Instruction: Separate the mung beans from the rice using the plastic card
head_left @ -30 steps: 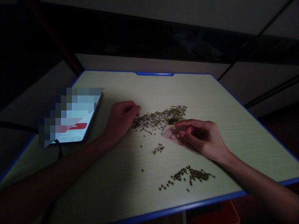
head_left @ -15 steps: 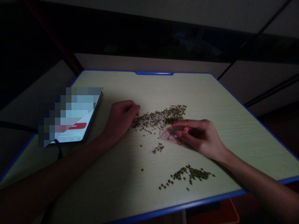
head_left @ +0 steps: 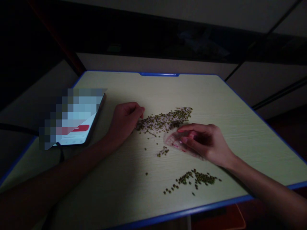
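My left hand (head_left: 128, 118) rests on the table with its fingers curled closed, beside the left end of a long mixed pile (head_left: 165, 120) of green beans and small pale grains. What its fingertips hold, if anything, is hidden. My right hand (head_left: 208, 140) is bent over a clear plastic piece (head_left: 171, 140) with pinkish print, held under the fingers just in front of the pile. Whether this plastic is a bag or a sheet cannot be made out. A small mixed cluster (head_left: 163, 151) lies near its left edge. Closer to me is a group of green beans (head_left: 203, 178).
A tablet-like device (head_left: 79, 135) with a lit screen, partly blurred out, lies at the left, a dark cable (head_left: 61, 153) by it. The pale table (head_left: 115, 191) has a blue rim and a blue lip (head_left: 159, 74) at the back. Dark-banded panels stand behind.
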The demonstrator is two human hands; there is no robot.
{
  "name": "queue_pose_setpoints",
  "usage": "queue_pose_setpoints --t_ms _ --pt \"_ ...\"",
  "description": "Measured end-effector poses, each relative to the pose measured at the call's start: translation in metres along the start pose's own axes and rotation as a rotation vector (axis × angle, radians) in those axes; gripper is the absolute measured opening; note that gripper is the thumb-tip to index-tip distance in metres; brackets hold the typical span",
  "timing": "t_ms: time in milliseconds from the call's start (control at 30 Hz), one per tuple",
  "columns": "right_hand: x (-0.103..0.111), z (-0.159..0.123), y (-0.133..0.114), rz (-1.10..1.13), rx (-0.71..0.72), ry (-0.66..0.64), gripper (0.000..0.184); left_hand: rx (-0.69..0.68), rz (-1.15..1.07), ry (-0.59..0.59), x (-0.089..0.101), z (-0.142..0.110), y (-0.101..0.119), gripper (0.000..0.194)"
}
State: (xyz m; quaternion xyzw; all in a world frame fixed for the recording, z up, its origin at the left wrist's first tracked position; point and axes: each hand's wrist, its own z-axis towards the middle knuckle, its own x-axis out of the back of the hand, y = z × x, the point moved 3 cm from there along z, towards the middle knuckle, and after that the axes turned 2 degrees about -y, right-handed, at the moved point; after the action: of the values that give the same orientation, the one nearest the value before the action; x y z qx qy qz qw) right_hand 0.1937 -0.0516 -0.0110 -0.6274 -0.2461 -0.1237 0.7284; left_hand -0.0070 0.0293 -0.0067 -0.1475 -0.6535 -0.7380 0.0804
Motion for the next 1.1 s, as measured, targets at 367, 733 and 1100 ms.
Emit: queue_pose_setpoints --t_ms 367,733,1100 --pt "0.0 0.004 -0.008 -0.099 0.126 0.004 0.022 0.0 0.006 -0.004 0.0 0.0 0.001 0.025" --pt "-0.01 0.013 -0.026 -0.304 0.4 -0.22 0.024 0.028 0.021 0.009 0.0 -0.001 0.002 0.023" --pt "-0.006 0.011 -0.025 -0.191 0.448 -0.275 0.02 0.038 -0.013 0.007 -0.001 0.0 0.001 0.023"
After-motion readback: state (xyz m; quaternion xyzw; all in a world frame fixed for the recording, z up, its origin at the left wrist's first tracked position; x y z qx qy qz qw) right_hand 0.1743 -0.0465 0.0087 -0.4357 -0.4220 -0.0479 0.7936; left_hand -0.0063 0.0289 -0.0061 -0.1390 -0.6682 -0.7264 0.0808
